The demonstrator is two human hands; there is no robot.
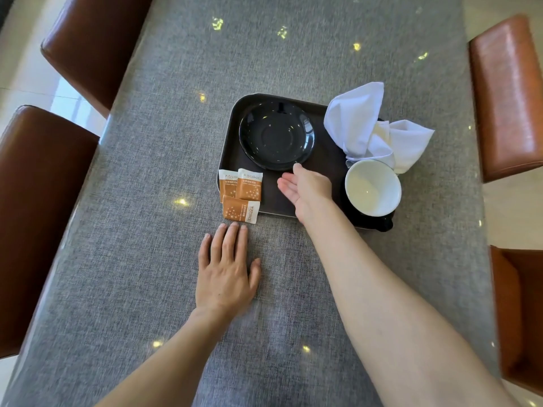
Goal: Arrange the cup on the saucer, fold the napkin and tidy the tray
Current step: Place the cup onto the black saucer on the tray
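A dark tray point(326, 155) lies on the grey table. On its far left part sits an empty black saucer point(276, 135). A cup point(373, 188), white inside, stands at the tray's right near corner, apart from the saucer. A crumpled white napkin point(364, 124) lies over the tray's far right edge, touching the cup's rim. My right hand point(305, 189) hovers over the tray between saucer and cup, fingers straight, holding nothing. My left hand point(227, 268) lies flat on the table just in front of the tray.
Three orange sugar sachets point(242, 193) lie at the tray's near left corner, one hanging over the edge onto the table point(147, 201). Brown leather chairs stand on the left point(38, 201) and on the right point(505, 95).
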